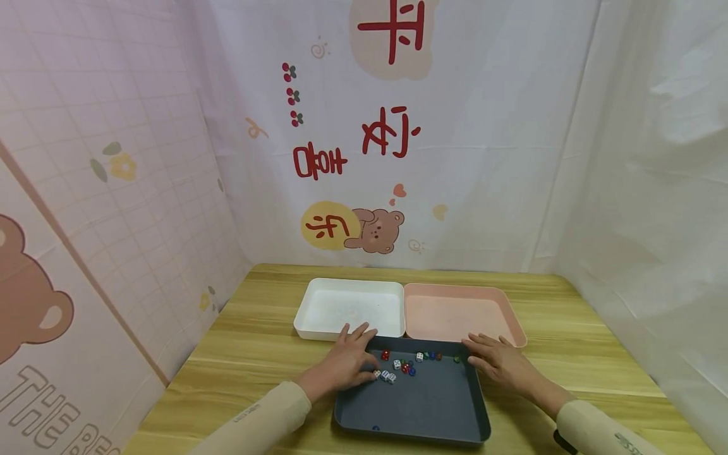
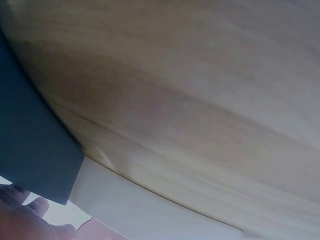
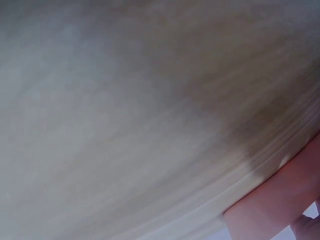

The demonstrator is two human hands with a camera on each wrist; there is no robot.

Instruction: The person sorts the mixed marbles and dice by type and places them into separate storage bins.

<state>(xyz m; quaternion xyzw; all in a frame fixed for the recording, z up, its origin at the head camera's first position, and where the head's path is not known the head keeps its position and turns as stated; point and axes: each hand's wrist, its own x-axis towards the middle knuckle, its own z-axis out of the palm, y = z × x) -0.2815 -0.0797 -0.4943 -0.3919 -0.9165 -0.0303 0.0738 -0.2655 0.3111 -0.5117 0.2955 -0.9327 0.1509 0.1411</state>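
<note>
A dark grey tray (image 1: pixel 421 411) holds several small dice and coloured pieces towards its far side. Over its left rim reaches my left hand (image 1: pixel 344 363), the thumb and a bent finger pinching a white die (image 1: pixel 376 374); its other fingers extend past the tray's far left corner. Close by lie more white dice (image 1: pixel 385 375) and a red die (image 1: pixel 385 355). My right hand (image 1: pixel 500 363) rests at the tray's right rim with fingers extended, holding nothing. Only part of the left hand (image 2: pixel 27 220) shows in the left wrist view.
Behind the dark tray, a white tray (image 1: pixel 352 309) and a pink tray (image 1: pixel 461 309) stand side by side on the wooden table (image 1: pixel 239 354). A small blue piece (image 1: pixel 376 428) lies near the dark tray's front edge. Printed cloth (image 1: pixel 483 158) hangs around the table.
</note>
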